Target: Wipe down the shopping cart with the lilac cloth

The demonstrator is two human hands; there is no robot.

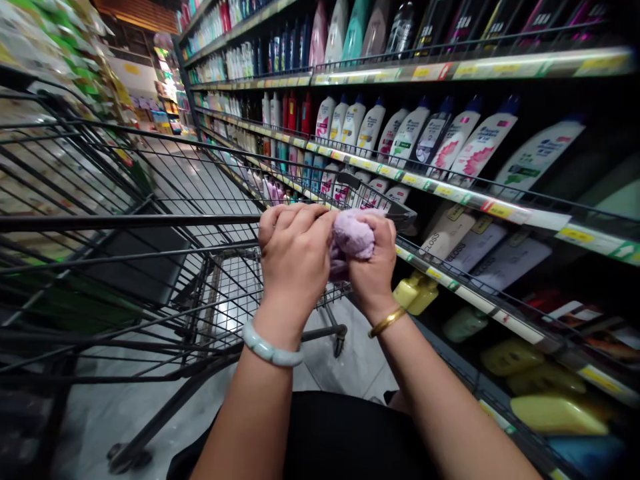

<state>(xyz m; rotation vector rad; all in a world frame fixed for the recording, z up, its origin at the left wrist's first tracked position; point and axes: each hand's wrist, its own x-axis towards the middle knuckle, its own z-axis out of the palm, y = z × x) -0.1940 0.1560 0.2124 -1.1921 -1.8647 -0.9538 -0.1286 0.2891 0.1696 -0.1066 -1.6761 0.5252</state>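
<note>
While the left hand grasps the cart handle mid-frame, the right hand clenches lilac cloth; freeing either calls for a looser grip.

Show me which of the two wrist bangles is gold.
The slimmer bangle by the right hand, which grips the lilac cloth, is gold; the thicker bangle by the left hand is pale green.

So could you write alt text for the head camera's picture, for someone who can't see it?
The right hand grips a bunched lilac cloth, and the left hand rests beside it at a dark wire shopping cart. On the right, store shelves hold rows of bottles, many white with blue caps.
</note>
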